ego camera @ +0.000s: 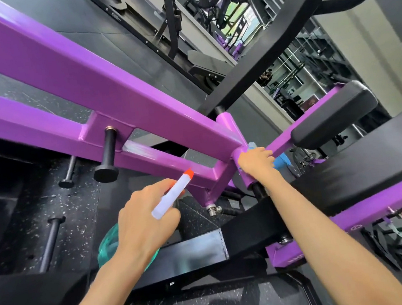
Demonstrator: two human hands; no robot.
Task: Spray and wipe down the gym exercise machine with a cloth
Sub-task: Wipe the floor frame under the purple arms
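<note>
Since only the head view exists, everything below comes from it.

Step in hand, my read: wiping the purple hub (226, 123) where the machine frame (85, 72) tubes meet.

To do it well:
- wrap the cloth (281, 162) round the hub and twist, don't just dab. The weld corners beside the hub trap dirt.
- work outward from the hub along each tube, overlapping passes.
- a pale wet streak (134, 147) sits on the lower tube, well left of the hub. It looks unwiped, so go there next.
- point the nozzle at the frame, away from the black pad (333, 114) right of the hub, unless the pad is due a spray too.

Hands:
- right hand (256, 161): fingers curled over the cloth, pressing it onto the hub. Blue cloth shows above the knuckles and hangs out on the far side of the hand.
- left hand (143, 224): closed round the neck of the spray bottle (168, 201), held below-left of the hub and near the lower tube without touching it. Orange tip aims up toward that tube. The teal body shows under the palm. I can't tell whether a finger is on the trigger.
</note>
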